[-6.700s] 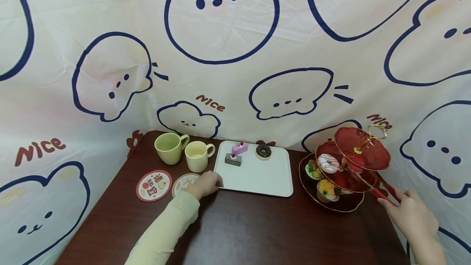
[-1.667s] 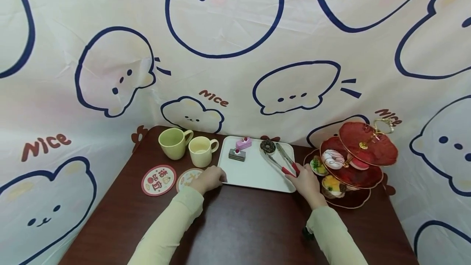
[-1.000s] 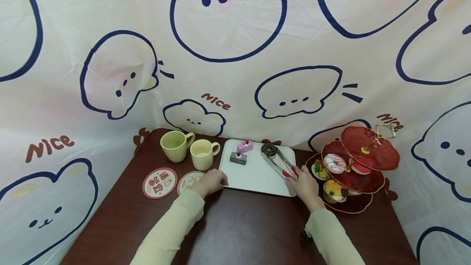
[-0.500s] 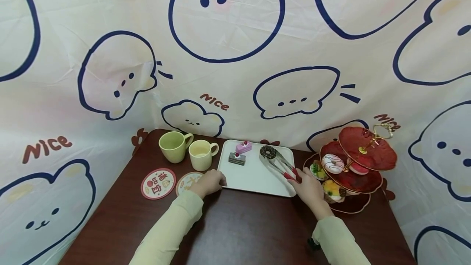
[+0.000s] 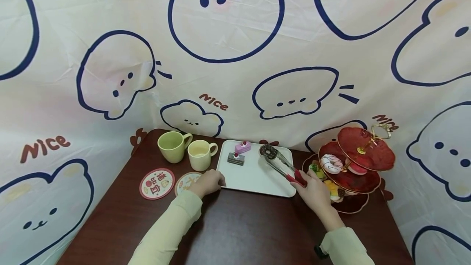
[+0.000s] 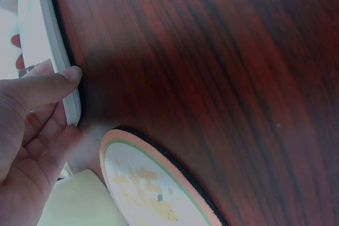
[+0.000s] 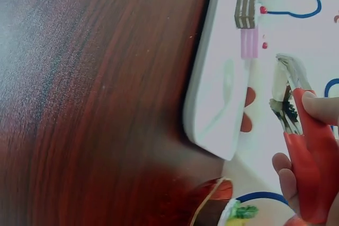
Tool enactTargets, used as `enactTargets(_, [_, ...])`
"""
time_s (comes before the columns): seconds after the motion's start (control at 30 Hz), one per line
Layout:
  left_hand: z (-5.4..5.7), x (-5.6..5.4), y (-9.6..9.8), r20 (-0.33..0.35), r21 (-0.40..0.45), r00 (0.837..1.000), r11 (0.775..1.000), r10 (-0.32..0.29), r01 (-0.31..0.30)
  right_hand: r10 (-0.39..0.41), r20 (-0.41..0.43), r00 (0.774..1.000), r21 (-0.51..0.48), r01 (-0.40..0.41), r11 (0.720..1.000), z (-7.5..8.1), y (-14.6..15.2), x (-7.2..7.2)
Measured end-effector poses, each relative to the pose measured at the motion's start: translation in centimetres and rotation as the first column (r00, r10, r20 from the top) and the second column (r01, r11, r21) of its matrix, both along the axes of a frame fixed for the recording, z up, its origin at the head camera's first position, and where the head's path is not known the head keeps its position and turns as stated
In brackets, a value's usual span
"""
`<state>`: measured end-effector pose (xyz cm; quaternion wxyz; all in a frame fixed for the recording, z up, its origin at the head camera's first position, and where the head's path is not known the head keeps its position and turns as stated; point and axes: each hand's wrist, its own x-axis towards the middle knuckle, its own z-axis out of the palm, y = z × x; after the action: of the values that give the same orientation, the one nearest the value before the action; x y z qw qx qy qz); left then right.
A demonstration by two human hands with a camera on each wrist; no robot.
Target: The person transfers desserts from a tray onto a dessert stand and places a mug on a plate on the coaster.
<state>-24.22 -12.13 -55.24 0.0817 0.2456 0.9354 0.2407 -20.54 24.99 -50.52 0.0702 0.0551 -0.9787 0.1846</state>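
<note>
The chocolate donut [image 5: 268, 149] sits between the tips of the tongs [image 7: 312, 168], apparently clear of the white tray [image 5: 250, 175] and toward its far-right corner, near the far edge of the tabletop [image 5: 239, 232]. The fingers [image 7: 287, 181] of my right hand [image 5: 315, 193] wrap the red handles, while those of my left hand [image 5: 209, 182] pinch the tray's near-left corner. An even squeeze, I judge, suits this ring best: too hard might tip it out, too loose might drop it. A steadied corner and a level wrist should help me spare the pink cake [image 5: 243, 147] and layered cake [image 5: 236, 159]. Two mugs [image 5: 171, 147] stand by the tabletop's far-left corner, coasters [image 5: 157, 184] before them; the tiered stand [image 5: 379, 156] rises at its far-right corner.
</note>
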Motion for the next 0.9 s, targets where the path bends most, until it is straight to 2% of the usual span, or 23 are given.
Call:
enactTargets(0.2, [-0.1,0.0,0.0,0.015,0.013,1.000,1.000,-0.006,0.006,0.045,-0.053,0.998,0.012,-0.045,0.999,1.3,0.2,1.1])
enactTargets(0.37, [-0.4,-0.1,0.1,0.029,0.009,0.999,1.000,0.016,-0.016,0.069,-0.104,0.992,0.016,-0.068,0.998,2.5,0.3,1.8])
enactTargets(0.67, [-0.3,-0.2,0.1,0.030,-0.017,0.999,1.000,0.023,-0.023,0.059,-0.106,0.993,0.060,-0.053,0.997,3.8,1.1,3.7])
enactTargets(0.9, [-0.1,-0.2,0.1,0.045,-0.024,0.999,0.999,0.030,-0.029,0.051,-0.115,0.992,0.035,-0.047,0.998,4.9,1.7,5.0])
